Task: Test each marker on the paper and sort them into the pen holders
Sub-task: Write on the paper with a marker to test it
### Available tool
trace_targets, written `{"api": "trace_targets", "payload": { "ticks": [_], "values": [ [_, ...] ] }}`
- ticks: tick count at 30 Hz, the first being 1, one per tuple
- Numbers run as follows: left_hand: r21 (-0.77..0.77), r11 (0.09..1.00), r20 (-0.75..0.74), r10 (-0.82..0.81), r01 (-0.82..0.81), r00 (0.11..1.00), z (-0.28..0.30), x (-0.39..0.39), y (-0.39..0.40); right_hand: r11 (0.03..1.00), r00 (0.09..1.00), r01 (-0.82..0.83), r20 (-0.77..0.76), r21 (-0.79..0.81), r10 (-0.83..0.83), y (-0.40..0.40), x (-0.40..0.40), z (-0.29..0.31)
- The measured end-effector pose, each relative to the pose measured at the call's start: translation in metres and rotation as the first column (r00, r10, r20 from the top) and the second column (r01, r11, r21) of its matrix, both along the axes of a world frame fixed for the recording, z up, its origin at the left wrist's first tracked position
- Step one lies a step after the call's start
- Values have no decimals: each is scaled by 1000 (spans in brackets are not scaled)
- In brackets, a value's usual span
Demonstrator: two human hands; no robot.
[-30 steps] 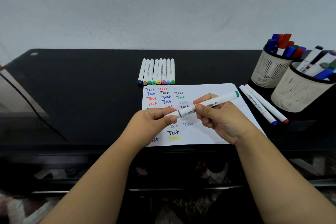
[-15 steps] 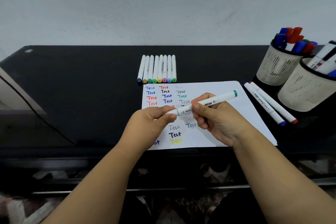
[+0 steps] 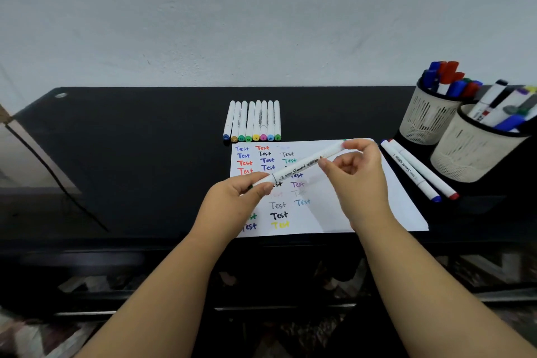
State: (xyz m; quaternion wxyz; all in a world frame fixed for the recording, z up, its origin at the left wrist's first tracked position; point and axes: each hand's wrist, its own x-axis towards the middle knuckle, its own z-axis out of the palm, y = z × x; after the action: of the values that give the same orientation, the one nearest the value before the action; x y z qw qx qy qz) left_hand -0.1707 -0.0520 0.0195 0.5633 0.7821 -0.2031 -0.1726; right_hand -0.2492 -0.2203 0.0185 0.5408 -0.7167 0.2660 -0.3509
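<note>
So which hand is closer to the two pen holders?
The right hand. It holds the upper part of the white marker over the paper, on the side toward the pen holders. The left hand grips the marker's lower end, farther away.

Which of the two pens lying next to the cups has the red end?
The white marker with the red cap, lying nearer the beige mesh pen holders; its neighbour has a blue cap.

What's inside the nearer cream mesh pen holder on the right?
The nearer cream mesh pen holder holds several white-barrelled markers leaning rightward, with black, purple, grey, green and blue caps. Their lower ends are hidden by the wall.
</note>
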Motion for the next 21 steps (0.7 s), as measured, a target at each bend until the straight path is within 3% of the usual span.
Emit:
{"api": "trace_targets", "payload": {
  "ticks": [2, 5, 8, 11, 14, 21],
  "values": [
    [22, 1000, 16, -8, 8, 1000, 2, -4, 3, 944, 997, -41, -76, -329, 16, 5, -1, -2],
    [40, 999, 39, -20, 18, 999, 8, -10, 6, 746, 991, -96, -130, -659, 13, 12, -1, -6],
    [37, 998, 61, -48, 46, 997, 13, -15, 7, 557, 991, -122, -135, -822, 18, 14, -2, -6],
    [41, 995, 55, -93, 91, 994, 18, -17, 8, 468, 992, -94, -120, -879, -25, 11, -3, -1],
    [94, 981, 65, -174, 168, 983, 24, -18, 2, 484, 985, -51, -125, -874, -122, 0, -10, 6],
    [223, 940, 74, -280, 257, 957, 23, -10, -45, 781, 933, 89, -222, -619, -282, -49, -50, 37]
  ]
}}
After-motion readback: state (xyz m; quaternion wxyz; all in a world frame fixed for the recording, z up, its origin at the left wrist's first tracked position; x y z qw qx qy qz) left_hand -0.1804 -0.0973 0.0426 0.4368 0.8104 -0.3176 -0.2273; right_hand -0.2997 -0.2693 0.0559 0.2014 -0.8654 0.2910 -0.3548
